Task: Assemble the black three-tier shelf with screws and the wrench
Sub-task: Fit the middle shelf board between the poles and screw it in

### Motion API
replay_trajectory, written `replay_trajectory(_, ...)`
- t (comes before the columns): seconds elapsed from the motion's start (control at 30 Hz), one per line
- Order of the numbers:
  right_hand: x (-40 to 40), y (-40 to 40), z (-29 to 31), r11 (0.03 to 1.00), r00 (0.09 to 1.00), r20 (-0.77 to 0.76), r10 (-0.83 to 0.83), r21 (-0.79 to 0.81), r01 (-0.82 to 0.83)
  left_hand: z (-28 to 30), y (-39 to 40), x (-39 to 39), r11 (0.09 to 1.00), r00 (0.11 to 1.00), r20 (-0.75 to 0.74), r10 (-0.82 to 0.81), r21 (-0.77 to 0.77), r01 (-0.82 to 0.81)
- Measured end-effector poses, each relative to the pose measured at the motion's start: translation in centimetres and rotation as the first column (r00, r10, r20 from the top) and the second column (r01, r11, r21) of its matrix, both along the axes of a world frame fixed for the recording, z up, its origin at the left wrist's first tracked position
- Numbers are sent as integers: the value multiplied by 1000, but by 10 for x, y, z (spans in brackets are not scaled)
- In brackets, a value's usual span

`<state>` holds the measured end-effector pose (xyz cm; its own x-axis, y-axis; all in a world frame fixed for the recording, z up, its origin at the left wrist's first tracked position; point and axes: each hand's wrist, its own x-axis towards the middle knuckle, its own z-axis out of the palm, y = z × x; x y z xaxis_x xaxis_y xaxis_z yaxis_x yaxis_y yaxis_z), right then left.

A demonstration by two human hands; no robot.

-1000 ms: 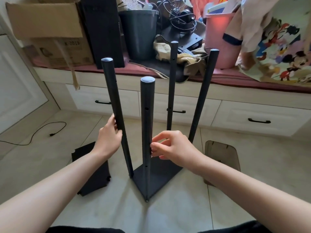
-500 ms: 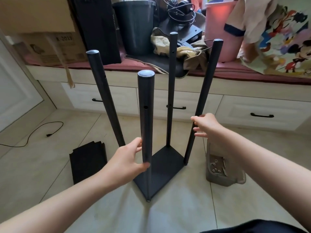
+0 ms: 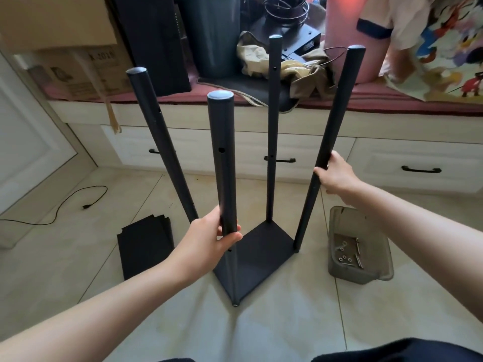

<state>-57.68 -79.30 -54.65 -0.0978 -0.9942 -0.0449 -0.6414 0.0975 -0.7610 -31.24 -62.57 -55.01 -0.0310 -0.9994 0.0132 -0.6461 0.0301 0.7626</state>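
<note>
The black three-tier shelf is partly built: a flat black square bottom panel (image 3: 264,253) lies on the pale tiled floor (image 3: 300,322), and four round black metal posts stand up from its corners, each splaying a little outward at the top. That is one tier in place — two remain, by my reading.

The left hand (image 3: 209,240) grips the nearest post (image 3: 224,163) low down, fingers and thumb wrapped round it. The right hand (image 3: 335,175) curls round the right post (image 3: 330,142) about halfway up. The left post (image 3: 162,142) and the far post (image 3: 272,131) stand untouched. Empty screw holes show along the posts at mid height, which suggests the middle panel is not yet fitted.

A stack of flat black panels (image 3: 145,249) lies on the floor just left of the frame. To the right sits a translucent grey plastic tray (image 3: 337,220) holding loose silver screws and washers (image 3: 351,253). I cannot make out a wrench for certain.
</note>
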Motion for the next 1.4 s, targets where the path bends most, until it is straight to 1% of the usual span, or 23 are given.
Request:
replay_trajectory(0.13, -10, 15, -1, 999, 999, -52, -3, -47, 0, 7, -10, 11, 999, 999, 27, 34, -6, -34)
replay_trajectory(0.27, -17, 37, -3, 995, 996, -86, 0, -101, -9, 10, -22, 24, 995, 995, 22, 100, -28, -99)
replay_trajectory(0.5, -23, 76, -7, 974, 987, -130, 92, -196, -117, 13, -38, 45, 968, 977, 16, 214, -139, -210)
replay_trajectory(0.63, -19, 86, -8, 974, 989, -88, 117, -183, -132, 12, -42, 50, 958, 972, 21, 236, -170, -229)
replay_trajectory(0.8, -9, 84, -7, 966, 987, -78, 137, -211, -151, 11, -46, 52, 950, 964, 33, 266, -181, -256)
replay_trajectory(1.03, 6, 58, 0, 968, 989, -72, 130, -206, -142, 9, -56, 59, 941, 958, -1, 288, -185, -283)
replay_trajectory(1.2, 8, 45, -4, 972, 991, -57, 117, -196, -126, 5, -66, 61, 934, 956, 3, 292, -214, -284)
replay_trajectory(1.4, 6, 45, -7, 970, 992, -85, 94, -217, -110, 2, -70, 60, 926, 955, 2, 298, -242, -288)
